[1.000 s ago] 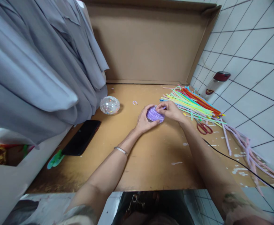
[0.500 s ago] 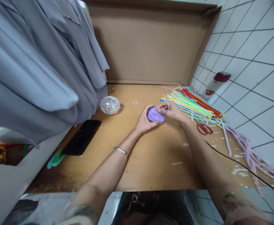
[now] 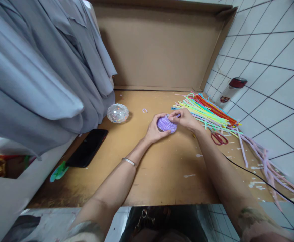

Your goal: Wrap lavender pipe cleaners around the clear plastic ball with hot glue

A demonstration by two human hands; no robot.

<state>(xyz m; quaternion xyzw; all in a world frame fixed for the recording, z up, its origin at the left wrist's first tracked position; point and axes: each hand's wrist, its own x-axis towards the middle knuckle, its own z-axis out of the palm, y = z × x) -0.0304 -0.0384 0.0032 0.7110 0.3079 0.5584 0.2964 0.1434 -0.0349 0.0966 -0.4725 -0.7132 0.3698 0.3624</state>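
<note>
A rounded object wrapped in purple fuzzy strands [image 3: 166, 124] is held above the middle of the wooden table. My left hand [image 3: 154, 130] curls round its left side and underside, with the thumb along the near edge. At its upper right, my right hand [image 3: 183, 119] pinches the end of a purple strand against the wrapping. The fingertips partly hide the top of the object. A small curved pale pink piece [image 3: 144, 110] lies behind my left hand, and a clear faceted ball [image 3: 117, 113] rests farther left.
Many coloured pipe cleaners [image 3: 207, 109] are heaped at the back right, beside red-handled scissors [image 3: 219, 138]. A capped bottle [image 3: 231, 90] stands by the tiled wall. A black phone [image 3: 88, 148] lies left. A black cable [image 3: 257, 178] crosses the right side; cardboard [image 3: 157, 47] stands behind.
Hands and purple object are nearly where they were. The pinched strand end has shifted very slightly at my right fingertips.
</note>
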